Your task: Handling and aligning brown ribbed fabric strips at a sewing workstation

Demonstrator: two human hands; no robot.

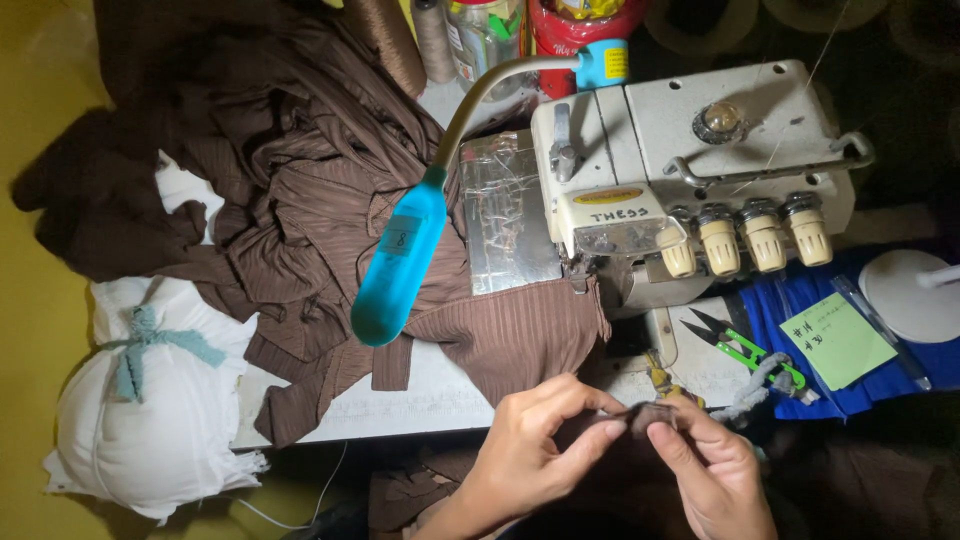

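My left hand [535, 450] and my right hand [710, 470] meet at the table's front edge. Both pinch one small brown fabric piece [650, 415] between thumb and fingers. Just behind them a brown ribbed cloth [520, 335] lies under the presser area of a white overlock sewing machine [690, 170]. A blue gooseneck lamp [400, 265] hangs over the cloth to the left of the machine.
A large heap of brown fabric [260, 160] covers the table's left. A tied white cloth bundle [150, 410] sits at the lower left. Green thread snips [745, 350] and a green paper note [835, 340] lie right of the machine. Thread cones [430, 35] stand behind.
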